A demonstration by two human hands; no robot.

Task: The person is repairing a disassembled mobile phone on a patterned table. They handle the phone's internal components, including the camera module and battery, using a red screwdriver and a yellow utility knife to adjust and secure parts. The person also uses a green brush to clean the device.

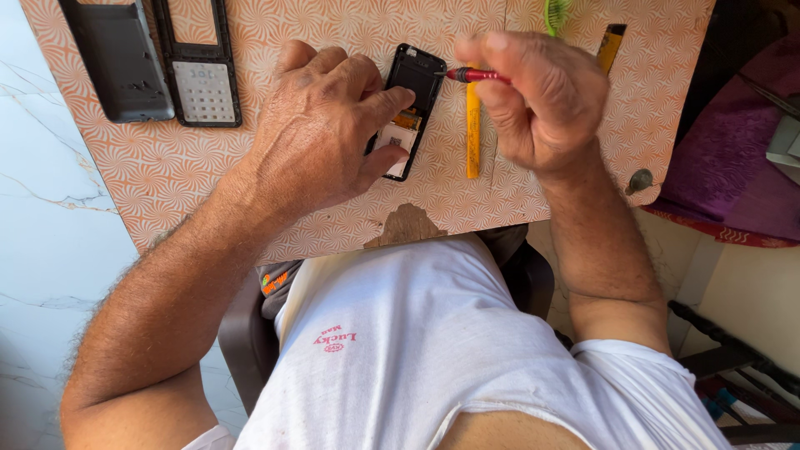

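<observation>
At the far left of the counter (167, 179), which has an orange swirl pattern, lie two loose phone shells side by side and touching: a plain dark back cover (117, 58) and a front frame (198, 65) with a screen window and a pale keypad grid.

Next comes the left hand (321, 129), pressed flat over the opened phone (410, 104), thumb and forefinger closed on its left edge to pin it to the counter. The phone is a single stripped body, lying near the middle of the counter, with a pale part and an orange strip showing in its lower half.

Just right of it lies one yellow tool (472, 137), lengthwise, partly under the right hand (537, 100). That hand is clamped around one red screwdriver (475, 76), whose tip meets the phone's upper right edge.

Further right, a green brush (556, 12) and a second yellow, black-tipped tool (611, 43) sit at the top edge, and a small metal knob (640, 180) at the counter's right rim.

The step looks like working a screw or clip at the phone's top corner. The next move likely needs steady downward pressure and the left hand's firm hold, so the tip does not slip.
</observation>
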